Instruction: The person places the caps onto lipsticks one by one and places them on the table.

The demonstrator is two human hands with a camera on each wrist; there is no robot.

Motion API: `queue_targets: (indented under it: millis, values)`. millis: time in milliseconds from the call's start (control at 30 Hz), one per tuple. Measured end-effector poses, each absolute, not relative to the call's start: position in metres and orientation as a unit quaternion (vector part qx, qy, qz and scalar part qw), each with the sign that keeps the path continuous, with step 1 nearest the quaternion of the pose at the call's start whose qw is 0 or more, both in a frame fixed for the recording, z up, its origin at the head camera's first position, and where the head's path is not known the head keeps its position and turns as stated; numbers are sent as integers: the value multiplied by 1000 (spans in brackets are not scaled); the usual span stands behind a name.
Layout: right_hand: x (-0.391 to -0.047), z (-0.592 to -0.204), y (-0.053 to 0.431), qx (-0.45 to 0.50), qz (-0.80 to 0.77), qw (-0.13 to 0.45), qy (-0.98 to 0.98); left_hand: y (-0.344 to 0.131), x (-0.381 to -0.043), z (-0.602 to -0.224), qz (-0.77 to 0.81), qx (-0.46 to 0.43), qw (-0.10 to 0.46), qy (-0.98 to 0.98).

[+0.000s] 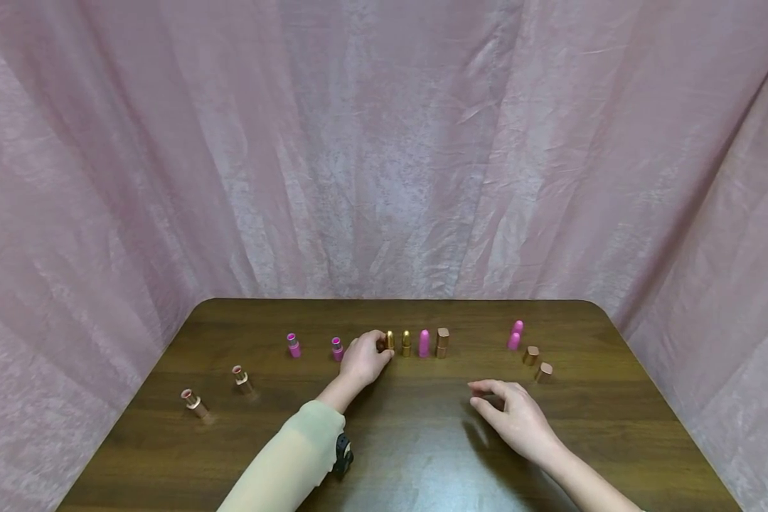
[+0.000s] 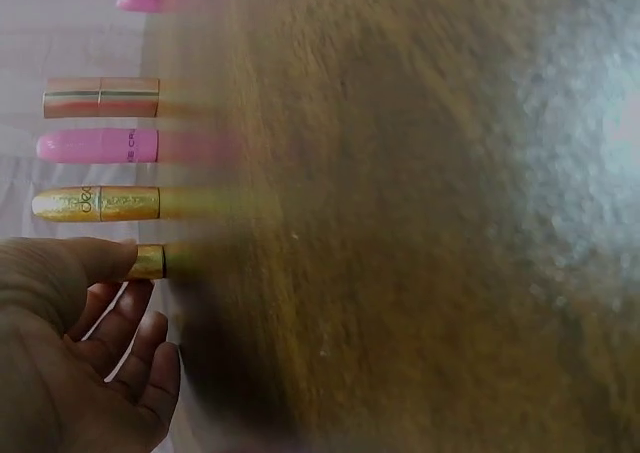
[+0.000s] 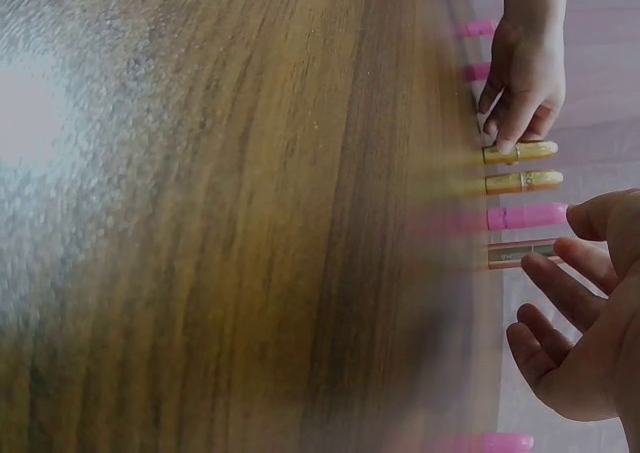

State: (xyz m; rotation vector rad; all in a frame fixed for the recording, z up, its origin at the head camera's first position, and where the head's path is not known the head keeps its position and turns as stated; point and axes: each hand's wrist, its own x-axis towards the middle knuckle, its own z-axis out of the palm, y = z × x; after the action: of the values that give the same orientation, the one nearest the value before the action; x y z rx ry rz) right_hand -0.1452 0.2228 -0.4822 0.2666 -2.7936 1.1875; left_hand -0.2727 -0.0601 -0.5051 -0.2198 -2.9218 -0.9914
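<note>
My left hand (image 1: 362, 358) is at the left end of a row of upright capped lipsticks. Its thumb and fingers pinch the leftmost gold lipstick (image 2: 151, 262) low on the tube, hiding much of it in the left wrist view. A second gold lipstick (image 1: 406, 344) stands beside it, followed by a pink lipstick (image 1: 424, 344) and a rose-gold lipstick (image 1: 442, 343). Nearer and to the right, my right hand (image 1: 515, 418) hovers over the table with loosely bent fingers. Nothing is between its thumb and fingertips.
On the wooden table (image 1: 416, 441), two uncapped pink tubes (image 1: 294, 346) and two uncapped rose-gold tubes (image 1: 195, 403) stand to the left. Two pink caps (image 1: 514, 342) and two rose-gold caps (image 1: 531, 355) stand to the right. A pink curtain (image 1: 384, 156) hangs behind the table.
</note>
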Motion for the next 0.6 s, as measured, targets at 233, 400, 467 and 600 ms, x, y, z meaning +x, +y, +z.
queue_targets:
  millis: [233, 400, 467, 600]
  values:
    - [-144, -481, 224, 92, 390, 52, -915, -66, -267, -498, -318, -73, 28, -945]
    - [-144, -476, 234, 96, 387, 71, -914, -70, -258, -484, -309, -94, 48, -945]
    - [-144, -473, 241, 98, 387, 78, -914, -72, -253, -476, -309, -110, 58, -943]
    - [-143, -467, 258, 89, 380, 89, -916, -76, -241, -461, -291, -154, 84, -940]
